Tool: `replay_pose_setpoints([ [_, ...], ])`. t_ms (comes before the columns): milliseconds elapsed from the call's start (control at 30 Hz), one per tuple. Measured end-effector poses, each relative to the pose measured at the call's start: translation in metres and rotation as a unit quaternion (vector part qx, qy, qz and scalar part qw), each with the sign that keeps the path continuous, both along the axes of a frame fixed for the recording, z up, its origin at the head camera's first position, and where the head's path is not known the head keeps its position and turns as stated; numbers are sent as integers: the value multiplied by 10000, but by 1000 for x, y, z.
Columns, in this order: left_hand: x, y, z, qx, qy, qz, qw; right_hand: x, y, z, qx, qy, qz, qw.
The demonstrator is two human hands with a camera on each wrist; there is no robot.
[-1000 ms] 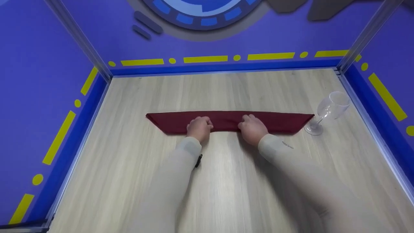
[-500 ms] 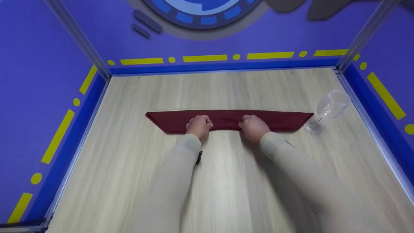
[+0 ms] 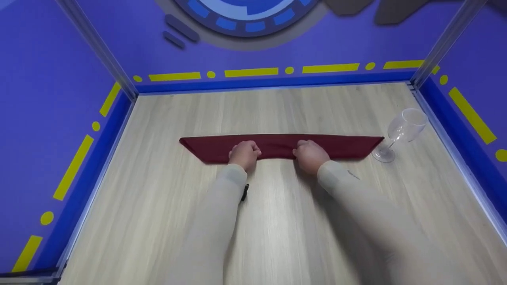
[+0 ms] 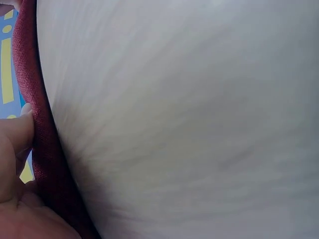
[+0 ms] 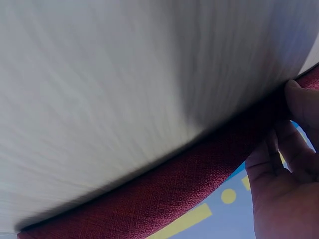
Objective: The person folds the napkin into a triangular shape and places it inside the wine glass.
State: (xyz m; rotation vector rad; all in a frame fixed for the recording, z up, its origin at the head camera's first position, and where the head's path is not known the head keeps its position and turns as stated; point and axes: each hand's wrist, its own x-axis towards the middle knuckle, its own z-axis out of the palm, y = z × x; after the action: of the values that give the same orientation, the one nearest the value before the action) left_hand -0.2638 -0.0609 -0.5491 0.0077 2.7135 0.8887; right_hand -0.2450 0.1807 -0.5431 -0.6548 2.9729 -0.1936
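Note:
A dark red cloth (image 3: 277, 145), folded into a long strip with slanted ends, lies across the middle of the table. My left hand (image 3: 244, 155) grips its near edge left of centre, fingers curled over it. To the right of centre, my right hand (image 3: 312, 156) pinches the same edge. Between the hands the near edge bows slightly. In the left wrist view the thumb and fingers press into the woven cloth (image 4: 42, 119). The right wrist view shows the thumb on one side of the cloth (image 5: 164, 196) and fingers on the other.
A clear wine glass (image 3: 405, 128) stands upright at the right, its base (image 3: 384, 153) close to the cloth's right end. Blue panels (image 3: 245, 59) with yellow marks close off the pale wood table (image 3: 273, 221) at the back and both sides.
Both hands stay at the cloth's near edge, their fingers curled a little tighter than a second ago. The cloth and the wine glass have hardly moved.

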Motion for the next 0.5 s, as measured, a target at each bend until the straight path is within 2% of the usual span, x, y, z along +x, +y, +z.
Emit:
replay_pose_setpoints([
  [100, 1, -1, 0, 39, -60, 16, 10000, 1, 1, -3, 21, 124, 75, 9999],
  [233, 1, -1, 1, 76, -83, 20, 9999, 1, 0, -2, -49, 106, -36, 9999],
  [400, 0, 3, -2, -46, 46, 58, 10000, 0, 0, -1, 13, 119, -22, 9999],
  [500, 2, 8, -3, -27, 196, 7, 9998, 0, 1, -2, 219, 202, 149, 9994],
])
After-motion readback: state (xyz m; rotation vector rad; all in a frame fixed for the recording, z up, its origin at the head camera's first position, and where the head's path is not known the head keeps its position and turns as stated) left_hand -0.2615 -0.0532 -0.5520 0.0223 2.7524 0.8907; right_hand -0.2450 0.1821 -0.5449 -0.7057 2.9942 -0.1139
